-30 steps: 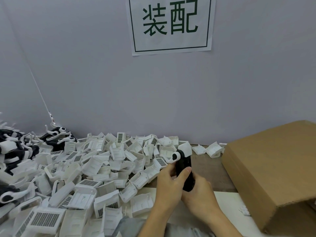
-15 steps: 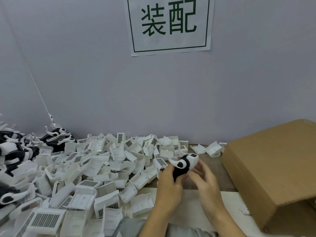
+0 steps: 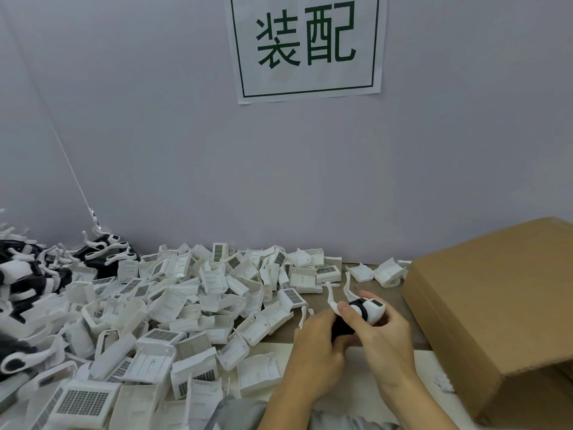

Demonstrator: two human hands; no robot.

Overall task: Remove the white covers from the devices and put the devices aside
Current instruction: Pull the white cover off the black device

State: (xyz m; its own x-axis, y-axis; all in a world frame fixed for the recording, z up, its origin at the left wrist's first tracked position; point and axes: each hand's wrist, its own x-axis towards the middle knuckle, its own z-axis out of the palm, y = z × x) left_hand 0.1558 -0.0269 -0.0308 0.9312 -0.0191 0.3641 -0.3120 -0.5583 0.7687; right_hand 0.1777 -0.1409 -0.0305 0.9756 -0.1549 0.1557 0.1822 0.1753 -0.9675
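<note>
Dozens of loose white covers [image 3: 173,308] lie heaped across the bench [image 3: 313,335], w/ a cardboard box [image 3: 496,311] at right and a wall sign [image 3: 305,46] above. At far left sits a pile of black-and-white devices [image 3: 28,274]. Near the bench's front edge, a person's left hand [image 3: 316,352] wraps the dark body of one device [image 3: 361,313], while the right hand [image 3: 384,333] curls round its white cover end (thumb on top). Both grips are closed on it, just above the bench, close beside the box.
</note>
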